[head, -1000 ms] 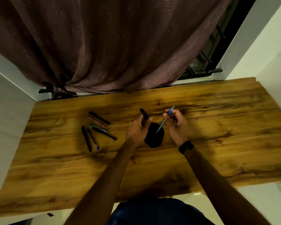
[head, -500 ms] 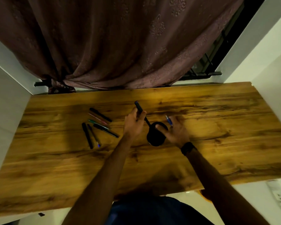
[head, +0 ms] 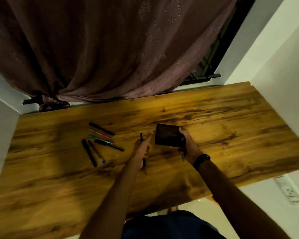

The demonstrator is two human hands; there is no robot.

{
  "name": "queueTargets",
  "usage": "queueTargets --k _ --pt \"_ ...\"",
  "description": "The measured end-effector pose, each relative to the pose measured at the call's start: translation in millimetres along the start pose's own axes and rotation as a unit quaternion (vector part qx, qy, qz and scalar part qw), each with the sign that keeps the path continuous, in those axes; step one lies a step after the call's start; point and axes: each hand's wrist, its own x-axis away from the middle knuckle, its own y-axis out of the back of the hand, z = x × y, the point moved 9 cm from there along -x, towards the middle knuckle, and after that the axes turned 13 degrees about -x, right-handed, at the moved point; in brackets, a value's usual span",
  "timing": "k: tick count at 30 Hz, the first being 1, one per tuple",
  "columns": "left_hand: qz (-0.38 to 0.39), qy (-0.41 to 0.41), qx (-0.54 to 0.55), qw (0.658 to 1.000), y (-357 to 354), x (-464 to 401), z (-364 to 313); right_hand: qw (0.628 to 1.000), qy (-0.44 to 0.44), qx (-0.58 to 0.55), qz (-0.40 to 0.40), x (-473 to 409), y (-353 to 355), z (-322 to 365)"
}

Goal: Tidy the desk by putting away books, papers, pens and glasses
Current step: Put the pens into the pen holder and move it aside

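Observation:
My left hand [head: 141, 149] is closed around a black pen [head: 142, 149] that stands nearly upright in the view, its index finger stretched toward the holder. My right hand [head: 188, 145] grips a black mesh pen holder [head: 167, 136], tipped on its side with its base toward the window. A blue pen tip [head: 183, 157] sticks out under that hand near the wrist. Several loose pens [head: 100, 140] lie on the wooden desk [head: 231, 135] to the left of my hands, black, pink, green and blue ones among them.
A brown curtain [head: 110, 49] hangs behind the desk's far edge, with a window grille [head: 204, 71] at its right. White walls close in both desk ends. A wall socket [head: 289, 192] sits below the desk's right front corner.
The holder stood upright between my hands; my right hand has tipped it onto its side and shifted it right. My left hand drew back toward me with the black pen. The camera tilted up.

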Motion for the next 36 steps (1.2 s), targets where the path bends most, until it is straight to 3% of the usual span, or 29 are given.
queueTargets --k 3,7,11,15,19,23,29,36 --pt "0.081 -0.076 -0.002 0.994 -37.5 2.4 -28.6 0.998 0.028 -0.062 0.015 12.9 17.0 -3.8" --pt "0.128 -0.155 -0.020 0.979 -84.3 12.3 -61.0 0.988 0.086 -0.129 0.012 27.9 45.5 9.0" --pt "0.085 -0.172 -0.063 0.979 -136.7 18.6 -80.9 0.983 0.099 -0.154 -0.004 35.3 93.4 25.2" --pt "0.012 -0.242 -0.161 0.957 -212.4 19.2 -101.2 0.970 0.155 -0.113 -0.147 45.4 172.7 64.8" --pt "0.021 -0.303 -0.219 0.927 -320.0 25.0 -121.4 0.958 0.210 -0.069 -0.181 59.8 260.0 116.9" --pt "0.075 -0.304 -0.233 0.921 -418.9 29.0 -123.0 0.931 0.239 0.054 -0.270 72.4 352.6 153.8" --pt "0.112 -0.263 -0.190 0.939 -494.6 26.7 -120.1 0.890 0.232 0.064 -0.388 81.8 468.5 183.6" --pt "0.120 -0.303 -0.141 0.935 -540.5 42.3 -145.3 0.886 0.190 0.087 -0.414 65.2 529.4 166.1"
